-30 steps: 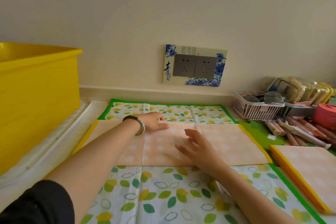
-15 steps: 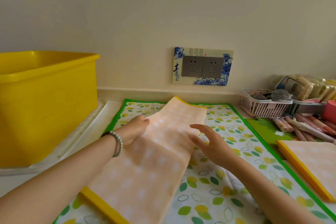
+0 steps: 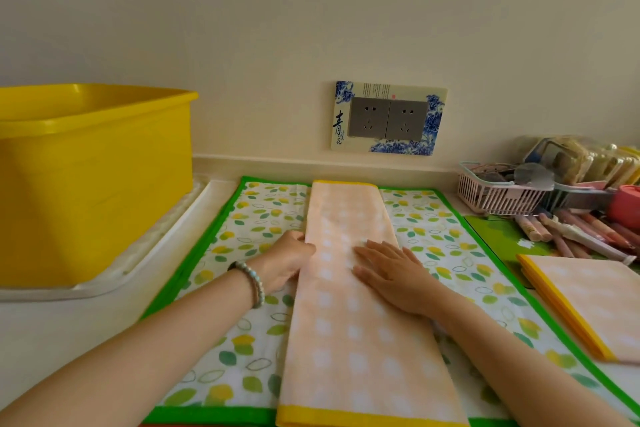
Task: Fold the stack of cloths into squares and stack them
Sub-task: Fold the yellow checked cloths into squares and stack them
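A peach cloth with white dots and yellow end bands (image 3: 349,333) lies as a long narrow strip running away from me, on top of a leaf-print cloth with a green border (image 3: 249,340). My left hand (image 3: 289,260), with a bead bracelet on the wrist, rests at the strip's left edge, fingers curled against it. My right hand (image 3: 391,274) lies flat and palm down on the strip's right half. At the right lies a pile of folded peach squares (image 3: 588,302) with yellow edges.
A big yellow tub (image 3: 90,184) stands on a white tray (image 3: 138,253) at the left. A wall socket plate (image 3: 388,118) is at the back. A pink basket (image 3: 498,194), packets and several pens (image 3: 581,232) crowd the right rear.
The peach strip lay crosswise a second ago; it was lifted and turned, and now lies lengthwise and flat. Both hands have come down onto it.
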Demonstrator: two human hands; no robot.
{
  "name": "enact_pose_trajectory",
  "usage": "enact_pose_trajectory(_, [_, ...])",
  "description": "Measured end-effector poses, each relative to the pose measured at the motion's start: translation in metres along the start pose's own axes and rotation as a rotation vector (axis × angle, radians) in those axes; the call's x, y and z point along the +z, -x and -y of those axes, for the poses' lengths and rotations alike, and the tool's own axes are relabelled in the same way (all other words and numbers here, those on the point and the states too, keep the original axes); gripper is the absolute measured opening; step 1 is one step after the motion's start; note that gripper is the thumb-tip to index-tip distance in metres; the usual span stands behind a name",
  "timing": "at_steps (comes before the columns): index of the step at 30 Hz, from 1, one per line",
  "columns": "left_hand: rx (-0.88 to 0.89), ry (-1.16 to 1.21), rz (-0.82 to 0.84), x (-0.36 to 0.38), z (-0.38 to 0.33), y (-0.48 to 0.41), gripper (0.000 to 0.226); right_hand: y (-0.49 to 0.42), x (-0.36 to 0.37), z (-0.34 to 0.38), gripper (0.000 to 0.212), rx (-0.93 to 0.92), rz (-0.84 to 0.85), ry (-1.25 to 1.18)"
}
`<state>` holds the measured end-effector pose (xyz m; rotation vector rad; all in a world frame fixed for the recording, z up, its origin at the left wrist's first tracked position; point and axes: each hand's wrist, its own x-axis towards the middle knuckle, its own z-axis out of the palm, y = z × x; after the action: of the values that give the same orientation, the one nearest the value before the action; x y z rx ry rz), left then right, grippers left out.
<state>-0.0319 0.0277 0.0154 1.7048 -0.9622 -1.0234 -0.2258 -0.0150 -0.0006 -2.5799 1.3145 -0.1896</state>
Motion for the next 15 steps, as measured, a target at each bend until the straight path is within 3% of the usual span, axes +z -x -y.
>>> enact_pose_trajectory(4, [0.209, -0.312, 0.054, -0.026, -0.001, 0.016, 0.059, 0.0, 0.002, 0.001, 0.06, -0.005, -0.014, 0.04])
enact_pose_trajectory(8, [0.509, -0.677, 0.157, -0.038, 0.005, 0.04, 0.038, -0.001, 0.0, 0.001, 0.057, -0.007, -0.017, 0.029])
enact_pose_trajectory(11, [0.575, -0.821, 0.29, -0.045, 0.007, 0.062, 0.033, 0.007, -0.007, -0.004, 0.047, -0.059, -0.075, -0.088])
enact_pose_trajectory(13, [0.587, -0.935, 0.354, -0.05, 0.008, 0.074, 0.046, 0.022, -0.016, -0.01, 0.041, -0.109, -0.117, -0.229])
enact_pose_trajectory(15, [0.582, -1.016, 0.405, -0.054, 0.012, 0.082, 0.062, 0.042, -0.025, -0.017, 0.04, -0.162, -0.16, -0.201])
